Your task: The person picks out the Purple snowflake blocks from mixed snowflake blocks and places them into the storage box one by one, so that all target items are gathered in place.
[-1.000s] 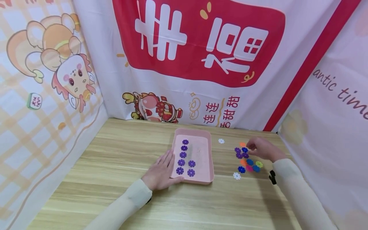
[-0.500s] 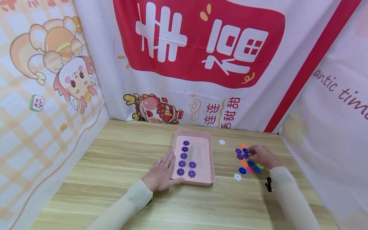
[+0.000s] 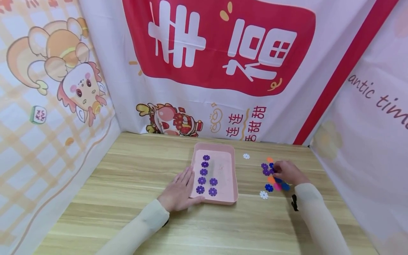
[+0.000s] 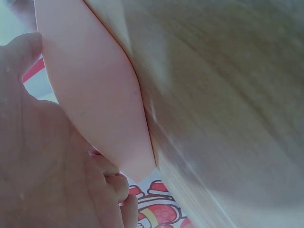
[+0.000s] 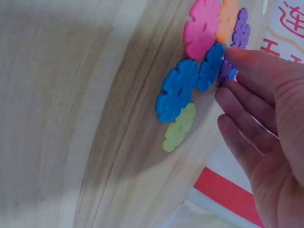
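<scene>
My left hand (image 3: 178,189) lies with fingers extended along the left side of a pink tray (image 3: 235,177), its thumb at the front left corner. In the left wrist view the palm and thumb meet the tray's wall (image 4: 95,90). Inside the tray, purple snowflake discs (image 3: 203,172) form a longer left column and a short right one. My right hand (image 3: 290,172) is over a loose pile at the right. In the right wrist view its thumb and fingers pinch a purple snowflake disc (image 5: 226,69), partly hidden by them. Blue discs (image 5: 176,90) lie just beside the fingertips.
Around the pile are a pink disc (image 5: 202,28), a yellow-green disc (image 5: 180,127), orange discs (image 3: 270,160) and a dark blue disc (image 3: 269,188). White discs (image 3: 246,156) lie apart on the wooden table (image 3: 223,230). Printed cloth (image 3: 178,85) hangs behind and at both sides.
The right hand has shifted slightly left and lower over the pile, its fingertips closing on a purple disc. The left hand and the tray have stayed in place.
</scene>
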The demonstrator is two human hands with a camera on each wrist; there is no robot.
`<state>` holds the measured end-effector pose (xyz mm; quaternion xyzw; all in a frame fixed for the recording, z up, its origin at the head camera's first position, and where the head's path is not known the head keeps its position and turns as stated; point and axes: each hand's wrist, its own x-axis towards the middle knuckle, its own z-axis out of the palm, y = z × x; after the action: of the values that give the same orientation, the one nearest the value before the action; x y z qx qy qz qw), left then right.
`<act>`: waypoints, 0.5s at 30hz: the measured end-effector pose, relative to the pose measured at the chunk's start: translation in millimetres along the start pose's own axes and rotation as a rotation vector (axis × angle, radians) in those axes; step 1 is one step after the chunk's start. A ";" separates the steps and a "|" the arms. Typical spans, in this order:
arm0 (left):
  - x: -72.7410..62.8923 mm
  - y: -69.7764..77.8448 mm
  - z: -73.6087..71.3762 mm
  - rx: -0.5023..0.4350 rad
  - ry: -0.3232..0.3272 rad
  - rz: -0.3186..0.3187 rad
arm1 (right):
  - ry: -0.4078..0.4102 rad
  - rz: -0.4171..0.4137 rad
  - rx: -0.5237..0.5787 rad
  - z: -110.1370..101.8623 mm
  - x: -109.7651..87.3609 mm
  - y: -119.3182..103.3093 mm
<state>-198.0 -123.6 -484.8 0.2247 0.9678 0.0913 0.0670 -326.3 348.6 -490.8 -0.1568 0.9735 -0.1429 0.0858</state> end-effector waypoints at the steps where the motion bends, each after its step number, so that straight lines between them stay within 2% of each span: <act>1: -0.3 -0.1 -0.2 0.000 0.000 0.000 | 0.000 0.000 -0.001 0.0 1.4 0.1; 7: -1.6 -1.6 1.8 -0.034 0.010 0.018 | -0.019 0.048 0.038 0.2 7.9 0.4; 15: -1.7 -2.3 0.9 -0.022 0.012 0.021 | -0.078 0.175 0.133 -3.5 15.8 6.0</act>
<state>-197.2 -126.3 -485.9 0.2338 0.9647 0.1038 0.0625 -343.6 349.7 -491.2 -0.0707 0.9677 -0.1931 0.1458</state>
